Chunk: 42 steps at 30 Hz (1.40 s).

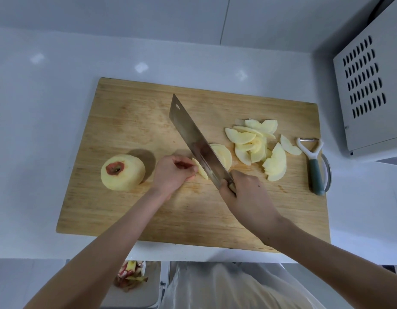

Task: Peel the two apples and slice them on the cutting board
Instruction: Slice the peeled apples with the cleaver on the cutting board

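Peeled apple (122, 172), red cap left at the stem, sits at the left of the cutting board (126, 108), just beside the left hand (173, 173), which is the nearer hand. Left hand's fingers are curled, pinching a thin apple remnant (200, 169) directly to its right. Cleaver (194, 139) stands against the remnant's right side, long axis running near-right to far-left. Right hand (244, 190) grasps the handle. Cut slices (257, 146) lie further right. Judgement: remnant nearly spent, whole apple next.

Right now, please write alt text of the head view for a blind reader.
On a wooden cutting board, the right hand holds a cleaver and cuts a small apple piece that the left hand steadies. A whole peeled apple stands at the left; a heap of slices and a peeler lie at the right.
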{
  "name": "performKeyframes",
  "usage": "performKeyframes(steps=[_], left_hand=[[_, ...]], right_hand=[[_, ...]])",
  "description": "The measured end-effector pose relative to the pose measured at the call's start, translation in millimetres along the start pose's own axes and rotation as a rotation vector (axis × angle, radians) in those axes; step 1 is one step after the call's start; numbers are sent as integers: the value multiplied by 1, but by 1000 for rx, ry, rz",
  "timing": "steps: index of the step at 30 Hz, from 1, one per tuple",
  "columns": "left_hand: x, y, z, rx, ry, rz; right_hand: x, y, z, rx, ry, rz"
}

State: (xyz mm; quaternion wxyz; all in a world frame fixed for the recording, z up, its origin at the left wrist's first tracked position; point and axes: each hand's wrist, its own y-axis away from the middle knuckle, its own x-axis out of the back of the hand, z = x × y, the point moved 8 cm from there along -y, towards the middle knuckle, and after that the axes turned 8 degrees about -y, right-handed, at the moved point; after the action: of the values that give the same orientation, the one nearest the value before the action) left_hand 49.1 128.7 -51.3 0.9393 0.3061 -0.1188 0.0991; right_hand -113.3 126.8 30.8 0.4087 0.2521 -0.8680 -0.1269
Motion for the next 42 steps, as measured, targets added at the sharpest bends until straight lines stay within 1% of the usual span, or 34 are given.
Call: performKeyframes(steps=[9, 13, 17, 23, 29, 33, 39, 42], left_hand=[[0, -1, -1, -19, 6, 0], [0, -2, -1, -51, -10, -2], [1, -2, -1, -70, -32, -1], [0, -3, -4, -56, -86, -2], [-2, -3, 1, -89, -160, 45], [-19, -7, 14, -99, -184, 74], [-57, -13, 42, -292, -309, 56], [-72, -17, 55, -371, -375, 69]], right_hand=[[-4, -6, 1, -10, 25, -29], [-6, -8, 1, -8, 61, -42], [-13, -14, 2, -28, 45, -54], [-29, -24, 7, -58, 40, -56], [-13, -17, 11, -34, -11, 5], [20, -9, 13, 28, 36, 104], [70, 5, 29, 74, 60, 251], [81, 10, 35, 108, 138, 299]])
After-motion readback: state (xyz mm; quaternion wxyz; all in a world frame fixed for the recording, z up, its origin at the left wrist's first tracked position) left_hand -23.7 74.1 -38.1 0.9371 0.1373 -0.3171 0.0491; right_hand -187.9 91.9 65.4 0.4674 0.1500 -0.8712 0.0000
